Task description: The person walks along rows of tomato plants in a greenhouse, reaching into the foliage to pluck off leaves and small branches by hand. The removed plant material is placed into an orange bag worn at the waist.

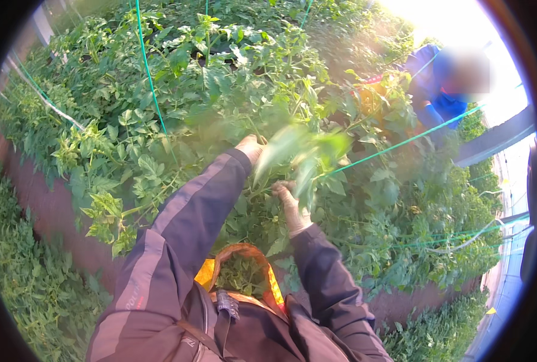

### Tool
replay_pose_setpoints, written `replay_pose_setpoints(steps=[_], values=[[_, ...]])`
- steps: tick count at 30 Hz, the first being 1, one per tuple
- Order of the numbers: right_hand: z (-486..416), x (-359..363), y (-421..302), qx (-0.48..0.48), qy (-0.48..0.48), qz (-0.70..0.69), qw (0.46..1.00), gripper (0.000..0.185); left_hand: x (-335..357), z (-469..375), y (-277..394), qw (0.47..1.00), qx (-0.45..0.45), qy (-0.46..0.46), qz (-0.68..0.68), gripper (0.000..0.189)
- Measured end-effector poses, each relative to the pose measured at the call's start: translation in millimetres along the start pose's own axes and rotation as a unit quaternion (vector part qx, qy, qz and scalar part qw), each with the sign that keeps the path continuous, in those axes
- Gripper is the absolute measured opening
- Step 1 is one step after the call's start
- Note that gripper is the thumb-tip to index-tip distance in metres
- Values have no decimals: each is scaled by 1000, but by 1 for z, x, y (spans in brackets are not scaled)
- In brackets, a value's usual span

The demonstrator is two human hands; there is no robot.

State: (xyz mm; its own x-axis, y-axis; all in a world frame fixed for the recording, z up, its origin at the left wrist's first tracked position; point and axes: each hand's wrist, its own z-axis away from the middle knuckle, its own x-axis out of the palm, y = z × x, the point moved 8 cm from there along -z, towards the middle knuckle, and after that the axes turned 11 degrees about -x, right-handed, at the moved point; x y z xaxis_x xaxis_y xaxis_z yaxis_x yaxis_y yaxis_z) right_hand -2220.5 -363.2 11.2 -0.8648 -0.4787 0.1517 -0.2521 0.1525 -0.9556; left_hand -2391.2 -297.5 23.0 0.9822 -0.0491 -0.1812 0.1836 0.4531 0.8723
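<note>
My left hand (251, 147) reaches into a tomato plant (232, 113); blurred leaves (295, 149) partly cover its fingers. Lower and to the right, my right hand (292, 206) is among the stems, its darkened fingers curled inward. A taut green twine (399, 147) slants down from the upper right to the leaves beside this hand. Whether either hand grips a stem or the twine is hidden by foliage and blur. At my waist hangs an orange-yellow bag (214, 267) with its mouth held wide, and cut-looking green leaves (241, 273) lie inside.
Another person in blue (449, 108) bends among the plants at the upper right, near a yellow-orange bag (372, 97). A second green twine (146, 68) hangs at the upper left. A grey beam (494, 142) crosses the right side. Brown soil path (60, 217) runs between rows.
</note>
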Motion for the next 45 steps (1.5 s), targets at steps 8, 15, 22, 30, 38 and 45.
replay_pose_setpoints(steps=[8, 15, 22, 30, 38, 45], values=[[41, 13, -51, -42, 197, 0, 979, 68, 67, 27, -4, 997, -5, 20, -80, 54], [105, -30, -76, -29, 372, -25, 928, 52, 91, 46, -30, 990, 44, -129, -27, 47], [89, -21, -64, 29, 353, -263, 897, 39, 77, 65, -45, 983, 19, -175, 42, 53], [53, 2, -41, 98, 39, 396, 912, 54, 46, 70, -43, 989, 30, -86, 116, 51], [66, 12, -71, -47, -108, 532, 839, 26, 52, 111, 4, 986, 167, -3, -17, 42], [66, -50, -72, 41, 266, -32, 963, 31, 78, 115, 32, 954, 252, 40, -157, 42]])
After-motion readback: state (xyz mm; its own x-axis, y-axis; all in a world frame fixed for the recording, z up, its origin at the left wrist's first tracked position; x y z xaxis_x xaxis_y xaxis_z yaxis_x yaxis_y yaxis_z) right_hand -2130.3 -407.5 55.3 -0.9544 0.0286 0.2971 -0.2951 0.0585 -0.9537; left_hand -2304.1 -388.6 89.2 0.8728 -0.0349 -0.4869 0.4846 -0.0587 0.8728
